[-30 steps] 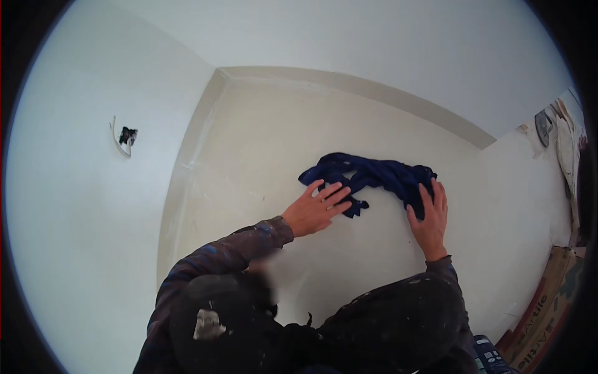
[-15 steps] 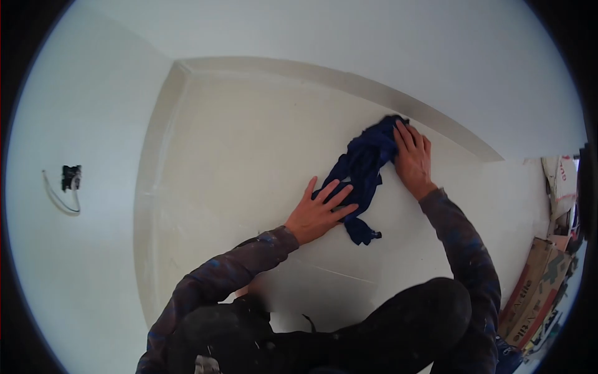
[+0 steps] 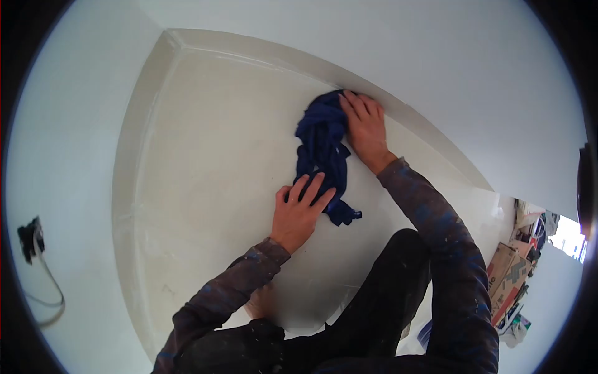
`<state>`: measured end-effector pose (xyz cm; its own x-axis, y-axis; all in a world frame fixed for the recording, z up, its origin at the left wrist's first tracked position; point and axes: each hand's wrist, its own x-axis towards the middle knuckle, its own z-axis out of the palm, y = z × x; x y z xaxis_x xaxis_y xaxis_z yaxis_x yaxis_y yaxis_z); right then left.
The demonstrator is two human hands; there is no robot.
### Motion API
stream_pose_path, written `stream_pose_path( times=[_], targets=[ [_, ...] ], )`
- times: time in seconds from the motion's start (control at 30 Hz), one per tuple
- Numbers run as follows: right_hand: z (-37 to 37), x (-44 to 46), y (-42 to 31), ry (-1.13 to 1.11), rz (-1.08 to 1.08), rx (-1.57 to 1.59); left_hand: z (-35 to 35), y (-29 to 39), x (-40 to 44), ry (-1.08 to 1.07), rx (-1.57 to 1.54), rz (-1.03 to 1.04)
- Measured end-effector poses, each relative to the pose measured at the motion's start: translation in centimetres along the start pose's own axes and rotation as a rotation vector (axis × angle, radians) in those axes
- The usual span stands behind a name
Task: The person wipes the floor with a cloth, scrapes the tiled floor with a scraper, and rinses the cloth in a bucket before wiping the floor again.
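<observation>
A crumpled dark blue cloth [image 3: 324,131] lies on the pale tiled floor, stretched from the baseboard toward me. At its far end, by the baseboard, my right hand [image 3: 365,128] has its fingers curled over the cloth's edge and pressed onto it. Lower down, my left hand [image 3: 298,209] lies on the cloth's near part with fingers spread and slightly bent. A loose tail of fabric sticks out beyond the left fingertips. The thumb of my right hand is hidden.
Cream baseboard [image 3: 430,128] runs along the walls and meets in a corner [image 3: 169,38]. On the left wall, a cable [image 3: 53,287] hangs from a dark socket hole [image 3: 31,240]. Cardboard boxes [image 3: 507,274] and clutter stand at the right. My bent knee [image 3: 405,249] is close by.
The view has shifted and turned. Both hands remain on the cloth, which now lies more upright in view, with its far end at the baseboard nearer the corner. My left fingers are more bent.
</observation>
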<state>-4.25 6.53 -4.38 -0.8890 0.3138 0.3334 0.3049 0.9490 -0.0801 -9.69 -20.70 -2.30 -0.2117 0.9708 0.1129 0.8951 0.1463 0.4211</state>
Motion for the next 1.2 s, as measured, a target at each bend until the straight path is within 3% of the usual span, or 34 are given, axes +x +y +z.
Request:
stream_pose_path(
  times=[0.07, 0.2, 0.53, 0.67, 0.77, 0.9, 1.03, 1.1, 1.17, 1.2],
  targets=[
    [0.6, 1.2, -1.3, 0.054, -0.002, 0.014, 1.0, -0.2, -0.5, 0.092, 0.007, -0.074],
    [0.9, 1.6, -3.5, 0.117, 0.055, 0.105, 0.8, 1.9, -0.2, 0.078, 0.042, -0.154],
    [7.2, 13.6, -11.3, 0.354, 0.004, 0.087, -1.2, -4.0, 1.4, 0.146, 0.110, -0.451],
    [10.1, 19.8, -15.8, 0.393, 0.001, 0.033, -2.4, -8.2, 1.7, 0.232, 0.186, -0.542],
    [9.8, 22.2, -16.8, 0.295, 0.015, 0.028, -3.5, -9.0, 2.3, 0.289, 0.228, -0.581],
    [10.6, 22.2, -15.7, 0.264, -0.024, 0.155, -3.9, -11.6, 2.1, 0.348, 0.115, -0.527],
    [7.1, 16.6, -15.5, 0.050, -0.061, 0.712, -4.3, -10.6, -1.0, 0.404, -0.126, -0.566],
    [4.6, 12.6, -15.2, 0.063, 0.048, 0.914, -4.3, -9.1, -3.4, 0.407, -0.258, -0.601],
    [1.6, 9.2, -13.6, -0.033, 0.154, 1.051, -3.9, -7.3, -6.8, 0.448, -0.613, -0.745],
    [-0.3, 7.7, -12.7, -0.105, 0.245, 1.113, -4.5, -6.5, -7.8, 0.449, -0.617, -0.751]
  ],
)
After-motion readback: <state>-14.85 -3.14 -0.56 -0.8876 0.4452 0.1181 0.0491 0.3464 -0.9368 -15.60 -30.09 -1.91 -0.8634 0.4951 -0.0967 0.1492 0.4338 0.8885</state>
